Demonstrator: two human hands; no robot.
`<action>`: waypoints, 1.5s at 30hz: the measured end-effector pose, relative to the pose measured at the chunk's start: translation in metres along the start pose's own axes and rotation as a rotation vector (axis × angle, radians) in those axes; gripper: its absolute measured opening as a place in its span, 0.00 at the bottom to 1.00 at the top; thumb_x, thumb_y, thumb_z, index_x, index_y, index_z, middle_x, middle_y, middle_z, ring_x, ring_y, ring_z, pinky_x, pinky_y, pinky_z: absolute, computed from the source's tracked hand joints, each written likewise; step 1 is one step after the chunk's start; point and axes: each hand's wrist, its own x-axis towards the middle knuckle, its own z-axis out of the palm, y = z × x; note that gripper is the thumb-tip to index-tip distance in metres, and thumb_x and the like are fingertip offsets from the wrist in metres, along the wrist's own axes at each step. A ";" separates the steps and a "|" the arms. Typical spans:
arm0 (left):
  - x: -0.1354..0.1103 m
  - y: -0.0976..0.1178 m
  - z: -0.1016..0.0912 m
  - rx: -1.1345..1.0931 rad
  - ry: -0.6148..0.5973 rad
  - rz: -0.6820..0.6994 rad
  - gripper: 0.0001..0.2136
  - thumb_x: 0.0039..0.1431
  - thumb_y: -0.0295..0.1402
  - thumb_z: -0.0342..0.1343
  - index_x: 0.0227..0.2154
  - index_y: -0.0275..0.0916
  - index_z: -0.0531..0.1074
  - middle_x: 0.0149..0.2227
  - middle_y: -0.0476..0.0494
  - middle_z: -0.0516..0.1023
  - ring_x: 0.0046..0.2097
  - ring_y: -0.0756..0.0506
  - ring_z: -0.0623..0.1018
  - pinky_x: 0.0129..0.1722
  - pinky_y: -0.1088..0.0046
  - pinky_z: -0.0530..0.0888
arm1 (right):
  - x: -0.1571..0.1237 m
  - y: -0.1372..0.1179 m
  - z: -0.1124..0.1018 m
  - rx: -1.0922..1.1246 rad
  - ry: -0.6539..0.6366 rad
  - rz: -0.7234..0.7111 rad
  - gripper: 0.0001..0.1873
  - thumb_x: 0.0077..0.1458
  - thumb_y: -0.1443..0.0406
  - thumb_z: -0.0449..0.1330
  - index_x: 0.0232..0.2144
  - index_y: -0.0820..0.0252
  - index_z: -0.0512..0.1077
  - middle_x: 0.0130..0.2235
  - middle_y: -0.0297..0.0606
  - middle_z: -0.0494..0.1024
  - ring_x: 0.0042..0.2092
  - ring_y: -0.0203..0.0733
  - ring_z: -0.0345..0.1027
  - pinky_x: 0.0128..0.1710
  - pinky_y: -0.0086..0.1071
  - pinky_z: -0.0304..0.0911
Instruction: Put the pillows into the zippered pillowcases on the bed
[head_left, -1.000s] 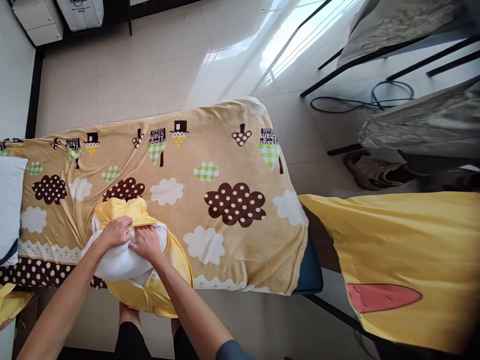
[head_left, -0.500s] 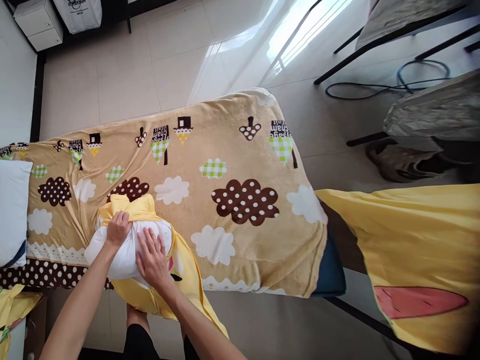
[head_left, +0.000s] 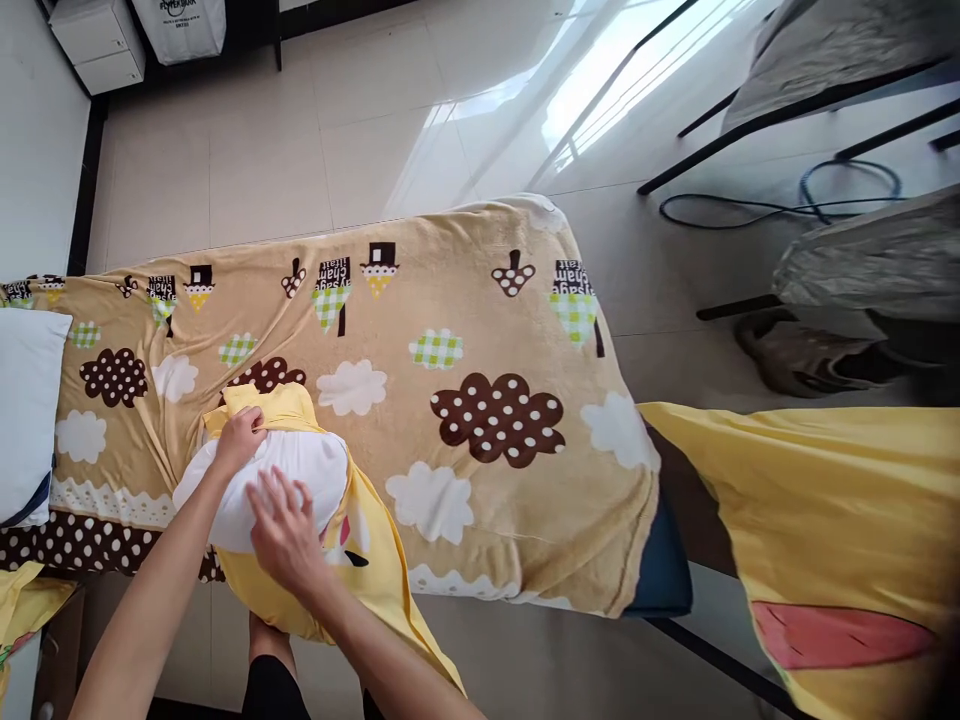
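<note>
A white pillow (head_left: 327,472) lies near the bed's front edge, partly inside a yellow pillowcase (head_left: 279,408). The case is bunched at the pillow's far side, and its printed part hangs over the bed edge toward my legs. My left hand (head_left: 241,440) is closed on the yellow fabric at the far edge of the pillow. Over the middle of the pillow is my right hand (head_left: 286,532), fingers spread and holding nothing. Whether its fingertips touch the pillow, I cannot tell.
A tan patterned blanket (head_left: 480,340) covers the bed. Another pillow (head_left: 30,410) rests at the left end. Yellow cloth (head_left: 840,510) hangs at the right, close to a shoe (head_left: 802,350). A dark cable (head_left: 735,215) loops on the floor near black metal legs.
My right hand has shifted left and toward me across the pillow, its fingers more curled. My left hand keeps its grip on the pillowcase. The whole view has shifted slightly.
</note>
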 end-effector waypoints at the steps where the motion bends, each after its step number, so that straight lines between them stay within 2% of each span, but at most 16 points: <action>1: 0.002 -0.002 0.000 -0.063 -0.025 -0.014 0.07 0.48 0.23 0.49 0.23 0.40 0.58 0.25 0.53 0.61 0.30 0.50 0.64 0.32 0.75 0.62 | 0.001 -0.009 0.000 0.032 0.003 -0.099 0.25 0.56 0.67 0.53 0.56 0.63 0.68 0.59 0.49 0.68 0.66 0.52 0.47 0.61 0.47 0.42; 4: 0.005 -0.006 -0.001 -0.245 -0.139 -0.035 0.06 0.45 0.26 0.51 0.22 0.40 0.57 0.22 0.56 0.58 0.27 0.52 0.63 0.29 0.77 0.62 | 0.012 -0.026 0.008 0.113 -0.093 -0.236 0.25 0.57 0.63 0.53 0.56 0.65 0.67 0.59 0.49 0.68 0.62 0.50 0.53 0.56 0.43 0.51; 7: 0.004 -0.008 -0.010 -0.382 -0.240 -0.045 0.05 0.46 0.32 0.53 0.23 0.39 0.61 0.23 0.55 0.63 0.27 0.52 0.65 0.28 0.76 0.64 | 0.027 -0.029 0.016 0.085 -0.217 -0.105 0.34 0.58 0.52 0.55 0.62 0.61 0.60 0.56 0.51 0.69 0.52 0.53 0.61 0.47 0.45 0.56; 10: -0.004 -0.013 -0.027 -0.470 -0.299 -0.037 0.07 0.49 0.36 0.54 0.28 0.37 0.69 0.29 0.49 0.73 0.33 0.49 0.72 0.35 0.74 0.70 | 0.036 -0.022 0.017 0.021 -0.318 -0.017 0.40 0.54 0.46 0.59 0.64 0.56 0.57 0.49 0.48 0.72 0.45 0.53 0.62 0.44 0.45 0.57; 12: -0.017 -0.022 -0.037 -0.501 -0.223 -0.020 0.10 0.53 0.36 0.51 0.34 0.37 0.72 0.37 0.44 0.76 0.41 0.46 0.75 0.43 0.70 0.71 | 0.040 -0.013 0.014 0.010 -0.372 0.038 0.41 0.52 0.46 0.61 0.63 0.55 0.59 0.47 0.46 0.73 0.45 0.53 0.62 0.45 0.45 0.57; 14: -0.036 -0.038 -0.040 -0.467 -0.053 -0.034 0.12 0.55 0.35 0.49 0.39 0.38 0.73 0.44 0.41 0.76 0.48 0.44 0.74 0.51 0.67 0.70 | 0.044 -0.005 0.009 0.026 -0.419 0.071 0.40 0.51 0.46 0.61 0.63 0.54 0.60 0.47 0.44 0.73 0.45 0.53 0.62 0.46 0.45 0.57; 16: -0.055 -0.059 -0.036 -0.409 0.061 -0.115 0.14 0.53 0.33 0.50 0.42 0.38 0.72 0.48 0.39 0.75 0.52 0.42 0.73 0.55 0.63 0.68 | 0.046 0.002 0.004 0.048 -0.460 0.070 0.39 0.51 0.47 0.61 0.62 0.53 0.61 0.47 0.43 0.74 0.46 0.53 0.63 0.46 0.44 0.56; 19: -0.070 -0.087 -0.021 -0.466 -0.068 -0.230 0.17 0.52 0.34 0.52 0.45 0.37 0.72 0.48 0.36 0.76 0.50 0.41 0.75 0.50 0.63 0.71 | 0.047 0.007 -0.001 0.065 -0.515 0.065 0.37 0.52 0.48 0.60 0.61 0.52 0.62 0.46 0.43 0.74 0.47 0.53 0.64 0.47 0.44 0.56; 21: -0.069 -0.100 -0.011 -0.520 -0.157 -0.230 0.15 0.51 0.37 0.54 0.41 0.36 0.73 0.42 0.39 0.78 0.43 0.43 0.77 0.43 0.67 0.74 | 0.046 0.009 -0.002 0.068 -0.553 0.067 0.37 0.52 0.48 0.60 0.61 0.52 0.62 0.47 0.43 0.74 0.47 0.53 0.64 0.47 0.43 0.56; 23: -0.063 -0.104 -0.004 -0.511 -0.146 -0.216 0.12 0.47 0.37 0.58 0.35 0.37 0.72 0.35 0.44 0.78 0.37 0.44 0.76 0.37 0.70 0.73 | 0.048 0.011 -0.001 0.067 -0.594 0.071 0.37 0.52 0.48 0.60 0.61 0.52 0.62 0.47 0.43 0.75 0.47 0.53 0.65 0.47 0.42 0.57; 25: -0.060 -0.101 0.003 -0.466 -0.046 -0.236 0.09 0.45 0.34 0.59 0.30 0.37 0.70 0.31 0.48 0.76 0.35 0.46 0.74 0.36 0.72 0.71 | 0.054 0.016 0.000 0.052 -0.634 0.085 0.36 0.51 0.48 0.59 0.60 0.51 0.63 0.47 0.42 0.75 0.47 0.53 0.66 0.46 0.42 0.58; 28: -0.069 -0.089 0.015 -0.363 0.165 -0.309 0.01 0.49 0.29 0.54 0.27 0.38 0.67 0.30 0.47 0.73 0.36 0.46 0.71 0.37 0.71 0.67 | 0.067 0.021 0.005 0.013 -0.686 0.102 0.35 0.51 0.49 0.59 0.59 0.51 0.64 0.49 0.43 0.75 0.48 0.54 0.66 0.44 0.40 0.59; 31: -0.085 -0.080 0.025 -0.196 0.351 -0.345 0.04 0.53 0.25 0.49 0.26 0.39 0.65 0.30 0.44 0.72 0.36 0.45 0.70 0.37 0.71 0.64 | 0.078 0.021 0.012 0.006 -0.707 0.088 0.33 0.49 0.50 0.60 0.57 0.50 0.67 0.48 0.43 0.75 0.48 0.54 0.66 0.43 0.39 0.59; 35: -0.087 -0.080 0.024 0.051 0.517 -0.358 0.04 0.53 0.24 0.52 0.30 0.40 0.67 0.34 0.43 0.72 0.38 0.44 0.72 0.35 0.72 0.64 | 0.079 0.015 0.019 0.009 -0.700 0.084 0.35 0.49 0.51 0.60 0.60 0.48 0.63 0.50 0.43 0.74 0.49 0.54 0.65 0.43 0.40 0.59; 40: -0.076 -0.079 0.011 0.312 0.384 -0.503 0.13 0.56 0.21 0.46 0.41 0.37 0.70 0.43 0.36 0.72 0.39 0.42 0.74 0.31 0.71 0.65 | 0.069 0.008 0.026 -0.047 -0.641 0.152 0.32 0.52 0.54 0.58 0.60 0.51 0.64 0.48 0.46 0.74 0.47 0.55 0.64 0.43 0.43 0.58; 45: -0.096 -0.065 0.013 0.507 0.176 -0.297 0.13 0.60 0.22 0.45 0.40 0.39 0.73 0.41 0.38 0.74 0.44 0.40 0.74 0.33 0.71 0.68 | 0.073 -0.014 0.053 -0.125 -0.529 0.091 0.19 0.55 0.65 0.56 0.49 0.62 0.72 0.45 0.51 0.74 0.45 0.53 0.63 0.44 0.45 0.56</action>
